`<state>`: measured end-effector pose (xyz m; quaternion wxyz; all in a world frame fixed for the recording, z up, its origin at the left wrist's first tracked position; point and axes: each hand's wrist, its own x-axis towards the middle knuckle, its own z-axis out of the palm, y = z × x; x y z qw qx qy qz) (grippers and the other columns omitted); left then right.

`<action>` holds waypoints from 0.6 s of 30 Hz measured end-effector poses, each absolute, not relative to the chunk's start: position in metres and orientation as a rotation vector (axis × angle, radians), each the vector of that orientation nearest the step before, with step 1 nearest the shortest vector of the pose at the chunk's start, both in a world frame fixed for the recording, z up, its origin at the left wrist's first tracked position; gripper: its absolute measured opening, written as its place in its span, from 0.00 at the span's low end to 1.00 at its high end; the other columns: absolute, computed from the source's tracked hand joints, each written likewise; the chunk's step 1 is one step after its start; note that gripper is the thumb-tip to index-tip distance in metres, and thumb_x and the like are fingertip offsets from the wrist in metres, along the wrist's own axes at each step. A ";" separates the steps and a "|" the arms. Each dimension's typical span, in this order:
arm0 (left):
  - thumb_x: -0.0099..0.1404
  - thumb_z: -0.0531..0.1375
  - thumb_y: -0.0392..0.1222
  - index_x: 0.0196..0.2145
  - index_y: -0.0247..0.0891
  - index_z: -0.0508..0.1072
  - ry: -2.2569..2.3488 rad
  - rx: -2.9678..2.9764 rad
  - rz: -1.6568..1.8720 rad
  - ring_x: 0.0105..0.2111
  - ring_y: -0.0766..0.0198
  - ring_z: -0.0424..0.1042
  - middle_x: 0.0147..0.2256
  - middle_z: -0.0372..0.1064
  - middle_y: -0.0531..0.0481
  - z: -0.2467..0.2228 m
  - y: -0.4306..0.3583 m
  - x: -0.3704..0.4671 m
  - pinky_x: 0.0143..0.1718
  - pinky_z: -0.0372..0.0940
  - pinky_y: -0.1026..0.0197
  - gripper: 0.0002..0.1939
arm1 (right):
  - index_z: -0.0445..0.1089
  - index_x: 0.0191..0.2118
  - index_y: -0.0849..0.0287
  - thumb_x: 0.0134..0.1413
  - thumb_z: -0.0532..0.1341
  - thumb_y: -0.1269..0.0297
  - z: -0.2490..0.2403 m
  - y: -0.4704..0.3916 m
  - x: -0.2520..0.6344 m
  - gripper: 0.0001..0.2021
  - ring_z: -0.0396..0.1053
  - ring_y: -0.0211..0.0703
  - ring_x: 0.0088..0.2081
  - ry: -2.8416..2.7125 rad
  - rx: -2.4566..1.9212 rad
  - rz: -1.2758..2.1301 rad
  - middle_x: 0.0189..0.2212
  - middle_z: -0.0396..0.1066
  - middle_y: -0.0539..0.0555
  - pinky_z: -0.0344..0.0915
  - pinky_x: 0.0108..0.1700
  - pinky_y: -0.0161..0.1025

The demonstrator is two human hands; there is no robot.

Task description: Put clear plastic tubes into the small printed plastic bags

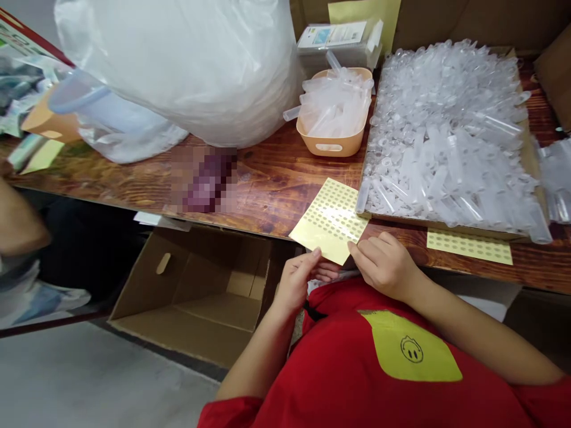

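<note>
A pale yellow sticker sheet (328,221) with rows of small oval labels lies partly over the front edge of the table, its lower part bare. My left hand (303,274) pinches its near edge, thumb on top and fingers underneath. At the sheet's near right corner is my right hand (379,261), thumb and forefinger pressed together against it; whether a sticker is between them cannot be made out. Just beyond the right hand, a shallow cardboard tray (401,220) is heaped with clear plastic tubes (446,154).
An orange basket (334,147) of tubes stands behind the sheet, beside a large white plastic bag (191,65). Another sticker sheet (470,246) lies under the tray's front. Below the table is an open cardboard box (200,297). A person's arm (20,220) shows at left.
</note>
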<state>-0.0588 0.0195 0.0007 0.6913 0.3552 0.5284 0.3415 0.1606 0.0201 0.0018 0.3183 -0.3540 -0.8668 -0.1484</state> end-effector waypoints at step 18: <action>0.74 0.61 0.46 0.57 0.32 0.74 1.296 2.634 0.941 0.63 0.45 0.71 0.57 0.76 0.36 0.005 0.064 -0.042 0.66 0.61 0.43 0.20 | 0.72 0.52 0.70 0.65 0.61 0.78 0.012 0.006 0.214 0.11 0.63 0.42 0.37 -2.252 -1.203 -0.472 0.42 0.77 0.59 0.54 0.39 0.43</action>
